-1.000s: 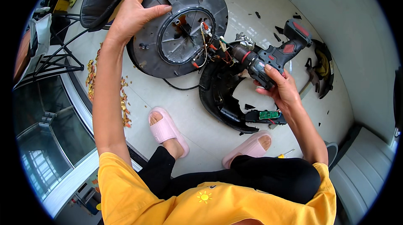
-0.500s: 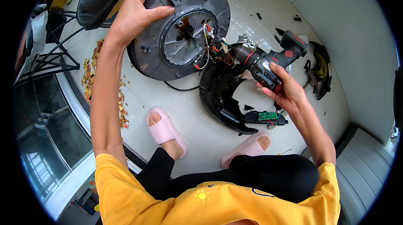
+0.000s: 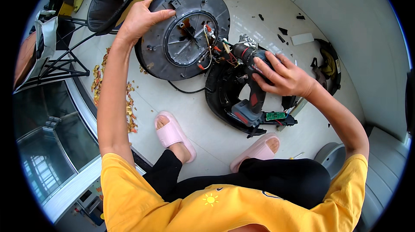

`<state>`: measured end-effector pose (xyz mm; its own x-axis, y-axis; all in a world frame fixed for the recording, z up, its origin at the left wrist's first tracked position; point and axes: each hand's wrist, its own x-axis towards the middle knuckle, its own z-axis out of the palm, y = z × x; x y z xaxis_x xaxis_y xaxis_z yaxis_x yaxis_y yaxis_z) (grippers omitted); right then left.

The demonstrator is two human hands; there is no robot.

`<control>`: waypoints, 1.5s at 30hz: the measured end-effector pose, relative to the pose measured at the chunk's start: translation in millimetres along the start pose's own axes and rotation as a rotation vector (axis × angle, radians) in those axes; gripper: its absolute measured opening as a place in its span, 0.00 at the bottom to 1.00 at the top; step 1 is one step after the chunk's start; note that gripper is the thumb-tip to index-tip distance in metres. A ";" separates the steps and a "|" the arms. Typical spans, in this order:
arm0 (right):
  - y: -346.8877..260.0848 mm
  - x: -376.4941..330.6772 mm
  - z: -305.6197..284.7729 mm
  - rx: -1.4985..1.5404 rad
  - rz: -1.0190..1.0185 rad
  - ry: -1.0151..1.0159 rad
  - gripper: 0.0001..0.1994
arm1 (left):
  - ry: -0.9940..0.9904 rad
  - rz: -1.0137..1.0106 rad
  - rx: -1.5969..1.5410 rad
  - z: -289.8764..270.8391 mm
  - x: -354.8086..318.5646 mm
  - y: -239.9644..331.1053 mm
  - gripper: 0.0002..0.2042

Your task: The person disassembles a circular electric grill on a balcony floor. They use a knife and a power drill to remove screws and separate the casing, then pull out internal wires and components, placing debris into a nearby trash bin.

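At the upper left rim of a round dark grey appliance base [image 3: 152,61], my left hand [image 3: 140,20] is closed, thumb on the near face and fingers hidden behind. The base stands tilted, its inside facing me, with wires and red connectors [image 3: 209,28] running from its middle toward a black curved housing [image 3: 215,98]. My right hand [image 3: 283,76] is wrapped over the body of a cordless drill [image 3: 254,96]. The drill's chuck [image 3: 239,51] points left at the wires; its handle and battery hang toward me above the housing. A green circuit board [image 3: 275,115] lies at the housing's near right.
Food scraps [image 3: 131,106] lie on the floor at left, beside a framed glass panel [image 3: 60,124]. A black folding chair [image 3: 114,3] stands far left. Broken black pieces [image 3: 283,31] and a curved black part [image 3: 333,67] lie near the right wall. A grey basin [image 3: 330,156] sits near my right knee.
The drill has turned, its handle swinging from the far right to point toward me. My right hand has shifted from its rear end to over its body. My left hand still holds the base.
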<state>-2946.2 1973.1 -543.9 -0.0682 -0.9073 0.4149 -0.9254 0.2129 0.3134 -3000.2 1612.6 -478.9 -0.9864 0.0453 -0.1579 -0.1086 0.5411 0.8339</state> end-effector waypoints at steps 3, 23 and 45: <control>-3.2 -1.4 -6.4 0.101 0.234 0.068 0.15 | 0.004 0.017 0.027 2.5 -0.8 5.2 0.23; -53.2 -0.4 3.1 1.465 1.913 0.333 0.28 | 0.037 -0.005 0.043 5.3 -7.9 9.8 0.22; -47.8 4.1 6.3 1.541 1.947 0.329 0.32 | 0.029 0.017 0.020 3.3 -4.5 6.8 0.20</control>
<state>-2904.5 1956.9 -562.5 -0.8469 -0.0449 -0.5299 0.5318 -0.0772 -0.8434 -2996.1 1618.8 -474.2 -0.9913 0.0307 -0.1277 -0.0891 0.5570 0.8257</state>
